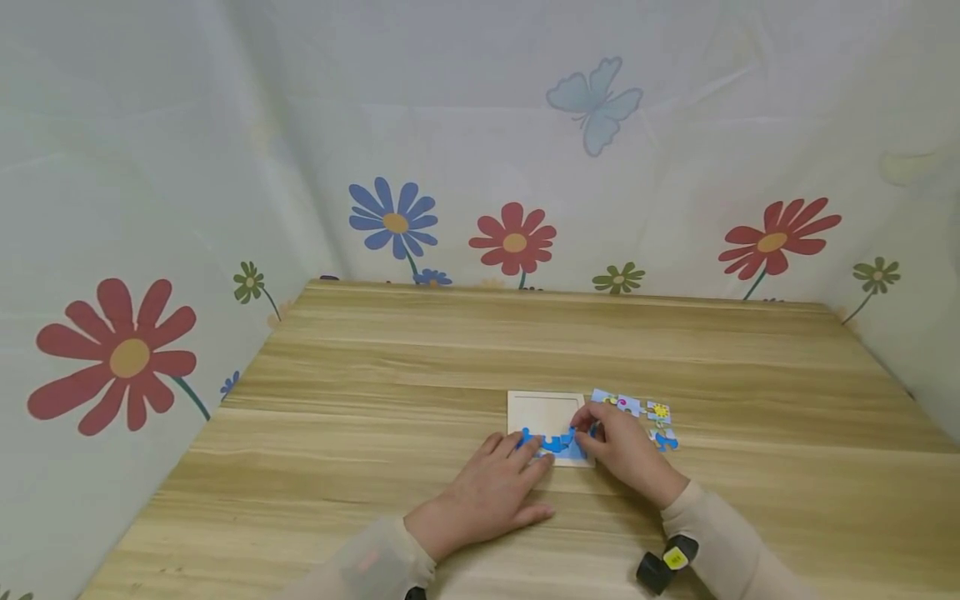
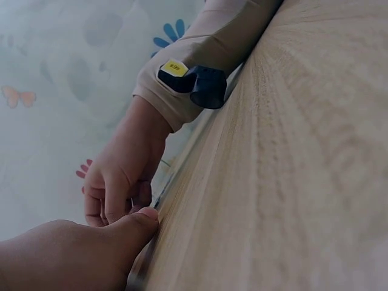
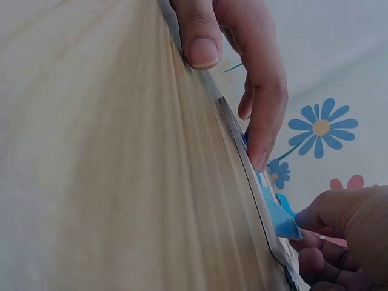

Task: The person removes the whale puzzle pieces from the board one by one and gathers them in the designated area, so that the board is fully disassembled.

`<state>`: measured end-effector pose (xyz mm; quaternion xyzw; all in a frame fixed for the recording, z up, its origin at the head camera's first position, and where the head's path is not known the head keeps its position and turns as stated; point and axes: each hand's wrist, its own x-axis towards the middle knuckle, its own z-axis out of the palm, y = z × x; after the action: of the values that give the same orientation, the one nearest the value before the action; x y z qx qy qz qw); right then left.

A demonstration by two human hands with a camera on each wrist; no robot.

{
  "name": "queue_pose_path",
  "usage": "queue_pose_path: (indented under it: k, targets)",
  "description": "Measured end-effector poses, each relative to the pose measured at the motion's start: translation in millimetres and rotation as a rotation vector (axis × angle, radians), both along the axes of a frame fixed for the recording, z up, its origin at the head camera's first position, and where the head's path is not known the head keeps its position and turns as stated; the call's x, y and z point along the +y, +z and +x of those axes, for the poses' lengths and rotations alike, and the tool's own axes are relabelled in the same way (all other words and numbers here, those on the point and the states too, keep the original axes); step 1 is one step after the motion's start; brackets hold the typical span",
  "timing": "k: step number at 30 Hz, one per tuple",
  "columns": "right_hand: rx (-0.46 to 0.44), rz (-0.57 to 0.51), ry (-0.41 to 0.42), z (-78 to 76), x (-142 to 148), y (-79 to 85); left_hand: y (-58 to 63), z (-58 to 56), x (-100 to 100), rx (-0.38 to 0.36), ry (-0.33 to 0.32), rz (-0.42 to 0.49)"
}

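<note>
A shallow wooden puzzle tray [image 1: 542, 412] lies on the table, with several blue jigsaw pieces [image 1: 553, 443] along its near side. My left hand [image 1: 487, 493] rests over the tray's near left corner, its fingers extended onto the pieces and the thumb out to the side. At the tray's right side, my right hand [image 1: 630, 452] pinches a blue puzzle piece between thumb and fingertips. The right wrist view shows that piece [image 3: 285, 203] at the right thumb, close over the tray's edge. Fingers partly hide it in the head view.
More printed puzzle pieces [image 1: 628, 405] lie on the wooden table [image 1: 420, 358] right of the tray, one with a yellow sun [image 1: 660, 411]. A flower-patterned curtain [image 1: 480, 142] stands behind the table. A black device [image 1: 664, 565] is strapped at the right wrist.
</note>
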<state>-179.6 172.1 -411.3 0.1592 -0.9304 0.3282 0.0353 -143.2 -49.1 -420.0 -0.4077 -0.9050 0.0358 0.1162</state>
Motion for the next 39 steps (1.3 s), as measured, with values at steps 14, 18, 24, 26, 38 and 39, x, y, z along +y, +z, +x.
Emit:
queue_pose_path:
  k: [14, 18, 24, 26, 38, 39]
  targets:
    - [-0.064, -0.118, 0.041, 1.5, 15, 12.1, -4.3, 0.2, 6, -0.018, -0.005, 0.004]
    - [-0.086, -0.138, 0.049, 1.3, 21, 20.0, -5.0, 0.5, 6, -0.018, -0.002, 0.006]
    - [-0.127, -0.188, 0.09, 1.5, 29, 31.4, -4.5, 0.6, 5, -0.015, -0.004, 0.005]
    - [-0.143, -0.212, 0.104, 1.3, 32, 35.0, -4.2, 0.7, 4, -0.02, -0.001, 0.008]
    - [-0.166, -0.219, 0.113, -0.7, 52, 46.6, -1.9, -1.8, 0, 0.012, -0.005, 0.004]
    - [-0.167, -0.214, 0.111, -0.7, 53, 47.3, -1.7, -2.1, 0, 0.011, -0.005, 0.004]
